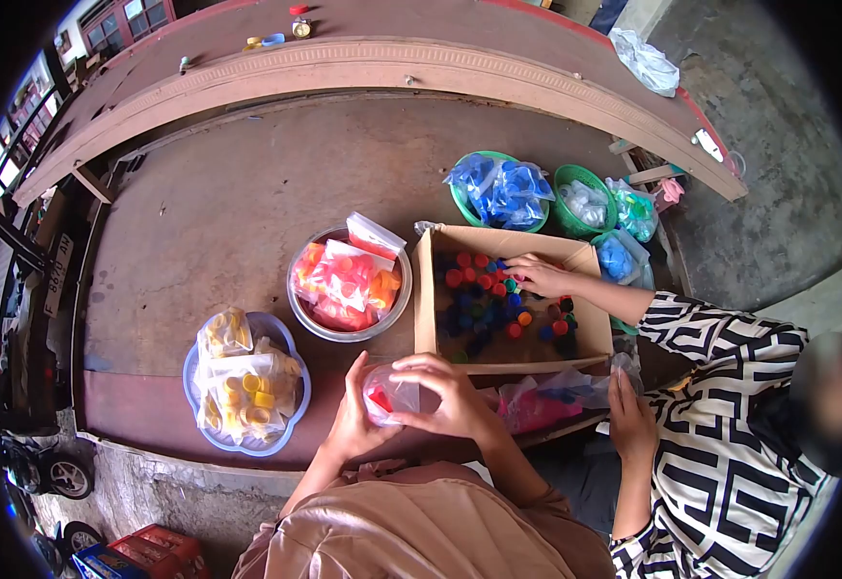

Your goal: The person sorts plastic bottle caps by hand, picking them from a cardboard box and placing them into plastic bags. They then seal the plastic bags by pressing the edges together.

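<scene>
Your left hand and right hand hold one small clear bag between them, in front of your body at the near edge of the table, and a red piece shows inside it. The fingers of both hands are bent around the plastic, neither fully spread nor made into a fist; how firmly they press, I cannot tell. Probably two hands share it because such thin film folds easily. The cardboard box stands just ahead to your right, with loose coloured caps inside, perhaps so that you and the co-worker beside you can both reach; one co-worker's hand is among these caps. The packets seem grouped by colour: red and orange packets in the metal bowl, yellow packets in the pale blue basin, and blue packets in the green basket behind the box. The table is brown, worn and stained, with a raised wooden edge along its far side. Beyond it, at right, lies a grey concrete floor; at lower left you have a red crate and a wheel.
</scene>
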Action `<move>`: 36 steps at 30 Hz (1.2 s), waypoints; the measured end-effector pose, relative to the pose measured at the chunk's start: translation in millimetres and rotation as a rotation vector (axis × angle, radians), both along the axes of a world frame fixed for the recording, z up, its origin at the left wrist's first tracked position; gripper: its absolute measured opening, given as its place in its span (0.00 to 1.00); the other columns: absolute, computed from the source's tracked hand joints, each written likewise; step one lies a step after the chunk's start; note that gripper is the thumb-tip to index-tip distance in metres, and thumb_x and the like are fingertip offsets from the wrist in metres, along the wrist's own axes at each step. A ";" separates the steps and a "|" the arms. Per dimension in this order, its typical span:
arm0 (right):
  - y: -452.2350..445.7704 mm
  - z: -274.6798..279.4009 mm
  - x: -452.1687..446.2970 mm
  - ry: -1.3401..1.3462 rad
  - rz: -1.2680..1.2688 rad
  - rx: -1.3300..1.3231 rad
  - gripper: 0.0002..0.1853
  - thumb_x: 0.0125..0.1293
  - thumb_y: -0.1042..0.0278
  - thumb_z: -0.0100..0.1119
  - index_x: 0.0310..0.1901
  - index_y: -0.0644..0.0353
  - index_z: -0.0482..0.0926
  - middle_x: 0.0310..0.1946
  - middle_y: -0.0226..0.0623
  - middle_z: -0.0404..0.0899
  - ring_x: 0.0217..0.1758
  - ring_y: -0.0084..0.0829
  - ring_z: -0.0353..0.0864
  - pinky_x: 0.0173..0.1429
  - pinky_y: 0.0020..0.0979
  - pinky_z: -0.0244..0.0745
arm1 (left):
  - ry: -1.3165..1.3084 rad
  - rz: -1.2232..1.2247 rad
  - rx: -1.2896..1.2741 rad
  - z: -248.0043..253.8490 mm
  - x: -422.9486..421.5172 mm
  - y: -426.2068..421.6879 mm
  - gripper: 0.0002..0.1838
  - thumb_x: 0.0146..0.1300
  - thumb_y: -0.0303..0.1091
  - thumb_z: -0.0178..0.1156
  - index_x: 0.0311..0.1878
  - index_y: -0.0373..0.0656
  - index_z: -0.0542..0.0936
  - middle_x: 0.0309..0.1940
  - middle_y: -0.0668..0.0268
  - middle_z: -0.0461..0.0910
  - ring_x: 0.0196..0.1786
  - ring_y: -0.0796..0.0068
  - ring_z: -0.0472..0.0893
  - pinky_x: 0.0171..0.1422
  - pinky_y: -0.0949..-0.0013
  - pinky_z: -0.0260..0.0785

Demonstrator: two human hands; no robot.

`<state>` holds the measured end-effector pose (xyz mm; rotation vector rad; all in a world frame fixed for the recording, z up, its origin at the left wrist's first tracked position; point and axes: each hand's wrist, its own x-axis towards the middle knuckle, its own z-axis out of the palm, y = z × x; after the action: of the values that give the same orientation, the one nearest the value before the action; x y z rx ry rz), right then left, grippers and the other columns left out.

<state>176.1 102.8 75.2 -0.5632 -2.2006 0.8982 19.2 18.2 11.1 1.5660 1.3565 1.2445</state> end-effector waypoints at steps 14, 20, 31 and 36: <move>165.6 -139.0 37.8 -0.638 -0.696 0.162 0.12 0.46 0.68 0.64 0.35 0.55 0.77 0.37 0.39 0.76 0.38 0.43 0.78 0.40 0.40 0.75 | 0.025 0.031 -0.007 0.4 -8.9 -12.6 0.59 0.35 0.30 0.72 0.66 0.38 0.40 0.54 0.47 0.65 0.57 0.51 0.69 0.60 0.57 0.62; 174.8 -175.5 44.5 -0.455 -0.713 0.178 0.10 0.52 0.70 0.60 0.38 0.54 0.79 0.34 0.39 0.78 0.32 0.44 0.78 0.35 0.40 0.73 | 0.018 0.034 -0.023 -5.4 -8.5 -8.8 0.60 0.35 0.29 0.72 0.67 0.38 0.39 0.55 0.47 0.64 0.57 0.51 0.69 0.61 0.57 0.62; 60.2 -30.5 20.5 0.267 -0.056 -0.274 0.06 0.53 0.72 0.61 0.33 0.61 0.80 0.44 0.35 0.68 0.43 0.23 0.70 0.46 0.24 0.66 | -0.009 0.084 0.017 -0.9 -8.0 -3.1 0.61 0.34 0.28 0.72 0.67 0.40 0.38 0.56 0.48 0.63 0.59 0.52 0.67 0.62 0.57 0.61; 13.3 6.5 -5.3 -0.099 0.135 0.094 0.13 0.49 0.66 0.66 0.38 0.55 0.81 0.49 0.43 0.71 0.51 0.39 0.73 0.53 0.35 0.68 | -0.078 0.045 0.012 -3.6 -2.6 -2.1 0.61 0.34 0.28 0.72 0.67 0.40 0.38 0.56 0.48 0.63 0.59 0.52 0.67 0.62 0.57 0.61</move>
<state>170.8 116.2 81.8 -0.4260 -2.3800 0.8459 16.6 16.2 7.5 1.4866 1.3437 1.3293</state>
